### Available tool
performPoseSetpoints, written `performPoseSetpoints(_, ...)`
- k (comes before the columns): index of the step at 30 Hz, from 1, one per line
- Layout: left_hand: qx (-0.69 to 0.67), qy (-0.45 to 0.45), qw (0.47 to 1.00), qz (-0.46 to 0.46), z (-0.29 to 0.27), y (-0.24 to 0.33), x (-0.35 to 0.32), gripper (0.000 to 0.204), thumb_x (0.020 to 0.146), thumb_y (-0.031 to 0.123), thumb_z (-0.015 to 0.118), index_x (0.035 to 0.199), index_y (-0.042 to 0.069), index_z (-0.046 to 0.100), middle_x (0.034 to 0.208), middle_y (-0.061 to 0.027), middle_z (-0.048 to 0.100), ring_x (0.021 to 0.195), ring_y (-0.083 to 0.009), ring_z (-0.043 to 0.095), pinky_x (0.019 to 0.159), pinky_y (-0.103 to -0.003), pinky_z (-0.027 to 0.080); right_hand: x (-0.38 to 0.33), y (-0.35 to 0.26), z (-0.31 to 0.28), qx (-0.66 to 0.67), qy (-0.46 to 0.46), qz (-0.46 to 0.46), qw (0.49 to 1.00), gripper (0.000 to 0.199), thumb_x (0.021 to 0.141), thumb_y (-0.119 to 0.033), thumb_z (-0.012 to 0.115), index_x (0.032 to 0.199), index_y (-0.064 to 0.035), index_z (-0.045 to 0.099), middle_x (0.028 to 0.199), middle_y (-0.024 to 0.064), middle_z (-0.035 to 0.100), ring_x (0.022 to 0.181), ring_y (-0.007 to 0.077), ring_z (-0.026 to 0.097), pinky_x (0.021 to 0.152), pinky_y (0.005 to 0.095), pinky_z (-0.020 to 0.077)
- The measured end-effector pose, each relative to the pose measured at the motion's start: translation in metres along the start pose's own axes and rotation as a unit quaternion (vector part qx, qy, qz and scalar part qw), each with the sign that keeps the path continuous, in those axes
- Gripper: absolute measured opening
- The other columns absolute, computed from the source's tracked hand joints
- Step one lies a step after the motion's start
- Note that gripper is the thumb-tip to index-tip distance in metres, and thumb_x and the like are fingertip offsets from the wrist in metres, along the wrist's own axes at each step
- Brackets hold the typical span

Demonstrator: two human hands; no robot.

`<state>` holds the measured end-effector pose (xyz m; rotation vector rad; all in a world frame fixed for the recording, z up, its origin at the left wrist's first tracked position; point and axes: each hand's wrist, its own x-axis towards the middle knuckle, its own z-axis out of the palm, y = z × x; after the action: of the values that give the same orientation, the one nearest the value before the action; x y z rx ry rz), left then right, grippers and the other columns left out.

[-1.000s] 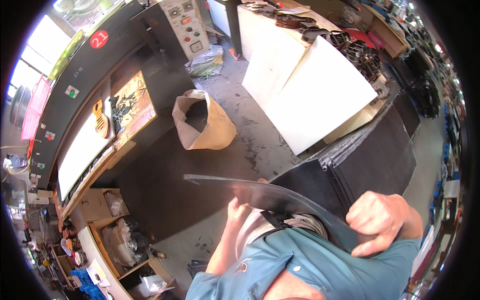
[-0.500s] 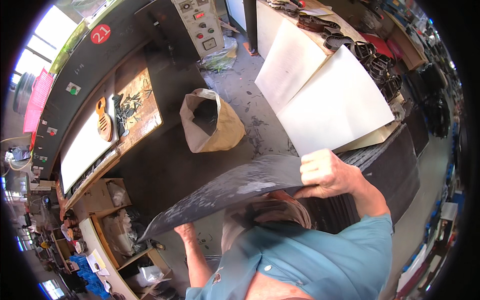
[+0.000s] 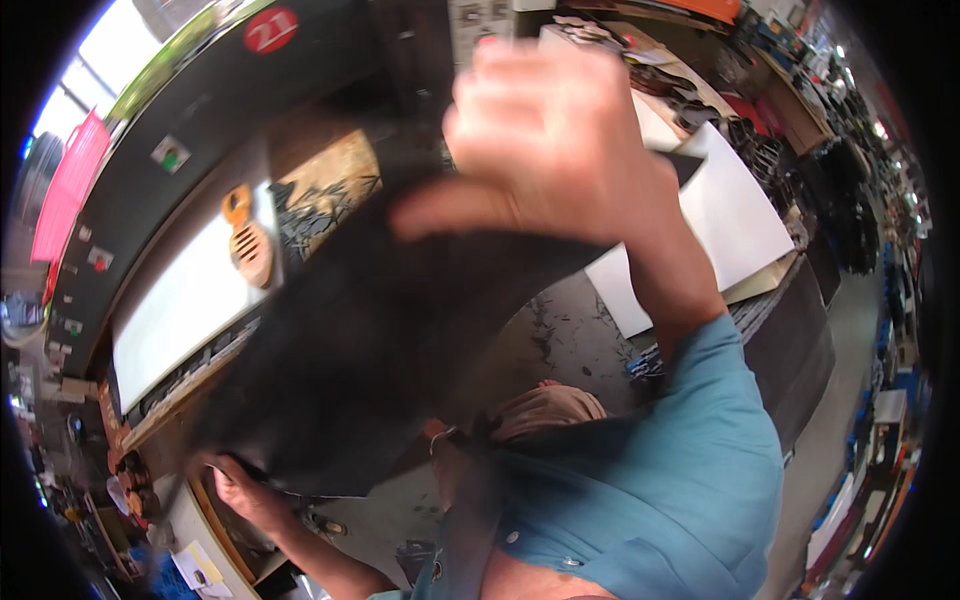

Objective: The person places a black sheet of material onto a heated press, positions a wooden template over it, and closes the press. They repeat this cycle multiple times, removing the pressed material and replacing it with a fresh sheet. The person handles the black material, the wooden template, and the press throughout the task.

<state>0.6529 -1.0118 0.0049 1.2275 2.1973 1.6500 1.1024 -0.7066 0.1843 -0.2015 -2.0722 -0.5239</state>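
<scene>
A large, limp black sheet is held up slantwise in front of me between my two hands. My right hand, raised high and smeared by motion, is closed on its upper edge. Low on the left, my left hand pinches the sheet's lower corner. Beyond the sheet, a white board lies on the machine's bed, with an orange-brown sole-shaped piece with slots lying on it. The sheet hides much of the bed's near side and floor.
The dark machine front curves along the left. White sheets lean over a stack of black sheets on the right. Strappy dark sandal parts crowd the bench behind. Black scraps litter the bed, and more lie on the floor.
The black sheet has swung up and left toward the machine bed. My right hand has risen far up and leftward, my left hand has moved left. The paper sack is now hidden.
</scene>
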Motion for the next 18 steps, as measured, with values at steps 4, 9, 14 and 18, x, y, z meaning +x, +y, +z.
performPoseSetpoints(4,-0.020,0.107,0.994,-0.024,-0.115,-0.054,0.086,0.048,0.113,0.044,0.058,0.103,-0.002,0.067,0.096,-0.0020,0.066,0.090,-0.0117,0.056,0.086,-0.030,0.049,0.181,0.026,0.135,-0.013,-0.092,0.058,0.994,0.067,0.094,-0.065,0.067,0.076,-0.0008,0.076,0.067,0.0204,0.068,0.064,0.0428,0.067,0.064,0.0554,0.0513)
performPoseSetpoints(9,-0.161,0.155,0.953,-0.205,-0.118,-0.189,0.105,0.044,0.112,0.039,0.063,0.120,-0.003,0.077,0.113,-0.0052,0.076,0.097,-0.0139,0.065,0.089,-0.033,0.055,0.267,-0.021,0.349,0.007,0.259,0.075,0.963,0.047,0.097,-0.047,0.074,0.089,-0.0003,0.077,0.080,0.0161,0.073,0.077,0.0346,0.070,0.073,0.0478,0.0540)
performPoseSetpoints(14,-0.012,0.110,0.975,-0.190,-0.132,-0.233,0.126,0.041,0.113,0.031,0.063,0.081,0.005,0.061,0.078,0.0066,0.054,0.074,-0.0057,0.043,0.065,-0.026,0.039,0.047,-0.086,0.382,0.122,-0.091,0.274,0.949,0.051,0.096,-0.027,0.081,0.130,0.0068,0.067,0.127,0.0247,0.069,0.119,0.0412,0.066,0.105,0.0454,0.0512)
performPoseSetpoints(18,-0.003,0.120,0.971,-0.207,-0.142,-0.211,0.142,0.047,0.114,0.029,0.062,0.074,0.009,0.049,0.074,0.0097,0.044,0.071,-0.0035,0.035,0.061,-0.025,0.031,-0.071,-0.141,0.351,0.113,-0.252,0.554,0.785,0.070,0.097,-0.045,0.076,0.139,0.0092,0.061,0.127,0.0279,0.066,0.119,0.0421,0.064,0.104,0.0472,0.0502)
